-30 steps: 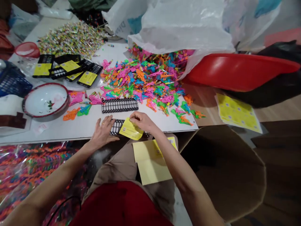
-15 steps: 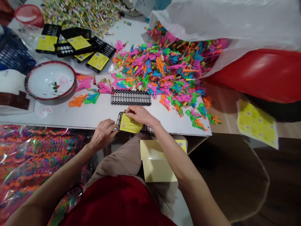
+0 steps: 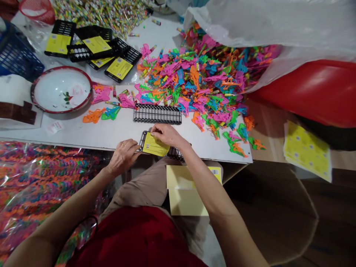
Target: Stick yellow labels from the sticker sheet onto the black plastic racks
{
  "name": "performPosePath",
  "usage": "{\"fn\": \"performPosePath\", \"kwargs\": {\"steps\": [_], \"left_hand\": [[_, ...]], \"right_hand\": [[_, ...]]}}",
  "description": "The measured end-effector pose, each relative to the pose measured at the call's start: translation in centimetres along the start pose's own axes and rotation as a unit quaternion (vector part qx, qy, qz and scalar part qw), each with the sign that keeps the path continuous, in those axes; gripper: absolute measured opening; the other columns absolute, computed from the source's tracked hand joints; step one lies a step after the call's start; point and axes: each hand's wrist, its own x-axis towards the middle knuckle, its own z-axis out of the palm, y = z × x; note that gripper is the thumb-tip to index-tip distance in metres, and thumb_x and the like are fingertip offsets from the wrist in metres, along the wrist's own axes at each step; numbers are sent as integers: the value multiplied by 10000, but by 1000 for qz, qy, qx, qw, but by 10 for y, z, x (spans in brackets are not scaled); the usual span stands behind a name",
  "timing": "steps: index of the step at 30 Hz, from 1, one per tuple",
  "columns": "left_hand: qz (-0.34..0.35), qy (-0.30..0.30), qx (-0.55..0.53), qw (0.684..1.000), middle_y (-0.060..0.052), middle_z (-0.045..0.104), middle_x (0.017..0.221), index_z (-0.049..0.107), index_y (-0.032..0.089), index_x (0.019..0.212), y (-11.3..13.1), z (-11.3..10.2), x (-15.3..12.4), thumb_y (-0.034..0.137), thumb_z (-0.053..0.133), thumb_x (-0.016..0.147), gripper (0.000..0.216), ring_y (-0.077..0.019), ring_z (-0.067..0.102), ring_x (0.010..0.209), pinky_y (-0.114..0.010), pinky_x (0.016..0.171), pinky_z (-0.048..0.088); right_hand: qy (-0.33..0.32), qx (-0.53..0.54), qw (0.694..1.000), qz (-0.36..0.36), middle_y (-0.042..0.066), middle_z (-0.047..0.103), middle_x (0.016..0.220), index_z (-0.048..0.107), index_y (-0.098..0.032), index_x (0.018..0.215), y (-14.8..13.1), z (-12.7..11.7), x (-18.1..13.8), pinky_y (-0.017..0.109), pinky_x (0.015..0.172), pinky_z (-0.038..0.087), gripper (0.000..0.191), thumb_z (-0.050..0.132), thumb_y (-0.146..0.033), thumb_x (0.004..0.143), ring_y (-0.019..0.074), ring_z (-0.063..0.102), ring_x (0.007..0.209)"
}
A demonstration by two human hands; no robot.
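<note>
While pinching the far edge of a yellow label (image 3: 155, 144) between right-hand (image 3: 167, 135) thumb and finger, gripping the left end of the near black rack (image 3: 175, 152) with the left hand (image 3: 124, 155). Hands apart from each other, close across the rack. Label laid over the left and middle of the rack, at the near edge of the white tabletop (image 3: 119, 129). Cannot tell whether resting on that edge or raised above it.

Surface: white, smooth, crowded along the far side. Just beyond the label, a second black rack (image 3: 157, 114), flat. Behind it and to the right, a broad heap of bright plastic pieces (image 3: 180, 79), reaching under a pale sack (image 3: 264, 22). Far left, a pile of small tubes (image 3: 97, 13); nearer, yellow-labelled black racks (image 3: 129, 53), overlapping. Left again, a white bowl (image 3: 52, 91) with red rim, a blue basket (image 3: 19, 50), a red basket (image 3: 41, 15) and, near the bowl, a paper slip (image 3: 53, 127).

Room: at right, a red tub (image 3: 314, 89) and yellow sheets (image 3: 307, 150) on a wood-toned surface (image 3: 263, 118). Below that, a large cardboard box (image 3: 278, 207), dark inside. On the lap, pale yellow cards (image 3: 189, 202). Below at left, bagged colourful pieces (image 3: 33, 193) under shiny clear plastic.
</note>
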Motion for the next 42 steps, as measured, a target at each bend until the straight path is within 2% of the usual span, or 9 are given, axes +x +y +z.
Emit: {"fn": "performPosePath", "kwargs": {"steps": [4,8,16,20,23,28,34,42], "left_hand": [[13,9,17,1000,-105,651,1009,637,155,1031,2,-2,2,281,567,905,192,-243,587,1020,-358,832,469],[21,9,34,999,-113,652,1052,624,160,1104,7,-1,6,289,555,911,242,-253,586,1054,-375,857,469],[93,-18,42,995,-130,671,1117,619,135,1161,7,9,7,224,498,937,269,-262,590,1120,-386,896,485],[88,-35,27,995,-128,670,1121,600,145,1208,8,9,6,209,475,943,301,-263,589,1132,-396,911,500],[83,-26,24,996,-124,670,1123,599,159,1208,8,10,4,221,477,944,297,-259,592,1132,-406,930,510],[88,5,-7,996,-120,670,1131,586,155,1218,3,15,1,196,512,927,304,-254,587,1156,-399,951,523],[81,21,-57,995,-105,667,1164,526,183,1314,-1,19,-2,174,540,910,405,-237,577,1187,-397,1005,510],[93,71,-86,989,-104,680,1098,464,178,1346,-2,15,3,151,566,895,463,-223,623,1105,-392,951,549]], "right_hand": [[-1,-11,1000,2,31,687,869,650,-162,854,-1,0,0,246,692,355,80,575,-142,838,138,569,755],[-2,-30,1000,-3,38,689,891,651,-160,867,-1,1,0,245,698,359,87,572,-133,843,144,573,771],[3,-57,998,2,32,682,871,640,-177,881,-7,2,-4,253,703,368,93,558,-135,869,155,575,766],[15,-114,993,17,41,678,865,622,-195,909,-12,7,-7,265,683,350,77,552,-166,898,172,572,759],[33,-135,990,21,43,680,894,608,-204,922,-13,12,-10,269,683,344,71,541,-182,916,175,577,771],[46,-106,993,28,43,680,903,597,-198,931,-9,14,-13,265,694,356,76,536,-159,908,172,578,782],[29,-49,998,19,11,655,812,600,-195,882,-5,8,-10,250,683,355,67,544,-158,888,145,558,720],[26,43,999,21,2,638,789,610,-180,831,4,7,-9,249,683,354,74,540,-195,851,135,537,726]]}}
